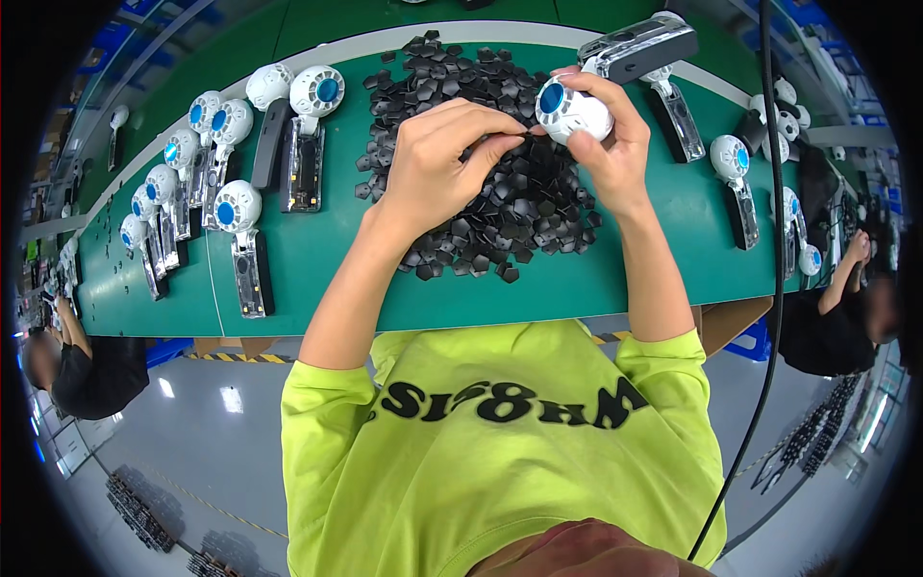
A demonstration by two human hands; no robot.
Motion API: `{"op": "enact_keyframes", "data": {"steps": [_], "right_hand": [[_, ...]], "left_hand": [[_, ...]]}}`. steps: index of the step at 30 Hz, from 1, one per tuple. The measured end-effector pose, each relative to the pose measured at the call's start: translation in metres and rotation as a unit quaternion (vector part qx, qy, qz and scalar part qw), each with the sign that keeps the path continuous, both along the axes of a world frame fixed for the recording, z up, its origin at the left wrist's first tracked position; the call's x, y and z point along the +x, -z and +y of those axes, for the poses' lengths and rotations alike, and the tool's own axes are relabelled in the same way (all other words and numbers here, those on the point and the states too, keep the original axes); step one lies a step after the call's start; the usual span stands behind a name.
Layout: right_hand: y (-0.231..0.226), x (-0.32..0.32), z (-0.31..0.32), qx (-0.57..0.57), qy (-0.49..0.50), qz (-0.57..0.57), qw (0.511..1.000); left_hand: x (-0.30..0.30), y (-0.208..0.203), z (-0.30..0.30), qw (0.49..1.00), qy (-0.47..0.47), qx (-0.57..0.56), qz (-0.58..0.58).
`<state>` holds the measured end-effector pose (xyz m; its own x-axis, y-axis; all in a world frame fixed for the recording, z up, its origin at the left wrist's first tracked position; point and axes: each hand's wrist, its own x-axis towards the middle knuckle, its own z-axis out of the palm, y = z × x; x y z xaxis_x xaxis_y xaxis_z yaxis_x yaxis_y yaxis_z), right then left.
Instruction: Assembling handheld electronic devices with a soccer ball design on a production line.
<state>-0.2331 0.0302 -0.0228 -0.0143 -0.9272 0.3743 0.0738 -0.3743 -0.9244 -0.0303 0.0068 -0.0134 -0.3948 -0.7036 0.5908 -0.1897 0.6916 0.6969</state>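
1. Right hand [611,144] clamps white fan head [569,111], blue hub facing the other hand for access.
2. Left hand [442,154] fingertips pinched together at its rim, over black chip pile [510,207].
3. Finished fans [236,207] lined left.

Small black hexagonal pieces [490,173]: one heap, too many to count. White fan heads with blue centres on clear handles: about nine on the bench's [317,279] left part [236,207], about four on the right part [731,159]. One white fan head held [572,111].
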Motion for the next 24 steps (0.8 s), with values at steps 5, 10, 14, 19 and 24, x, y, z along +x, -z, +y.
{"op": "enact_keyframes", "data": {"steps": [5,10,14,19,24], "right_hand": [[0.004,0.001,0.0,-0.175,0.023,0.135,0.975],[0.009,0.007,-0.001,-0.232,0.028,0.136,0.963],[0.009,0.007,-0.002,-0.242,0.031,0.145,0.959],[0.012,0.01,0.0,-0.251,0.033,0.154,0.955],[0.012,0.011,0.001,-0.261,0.037,0.164,0.95]], "left_hand": [[-0.004,0.001,-0.004,0.987,0.036,-0.146,0.052],[-0.006,0.006,-0.001,0.983,0.046,-0.156,0.079],[-0.01,0.006,0.004,0.984,0.062,-0.13,0.107],[-0.014,0.003,0.012,0.991,0.049,-0.04,0.119],[-0.011,0.0,0.016,0.995,0.058,0.049,0.066]]}}
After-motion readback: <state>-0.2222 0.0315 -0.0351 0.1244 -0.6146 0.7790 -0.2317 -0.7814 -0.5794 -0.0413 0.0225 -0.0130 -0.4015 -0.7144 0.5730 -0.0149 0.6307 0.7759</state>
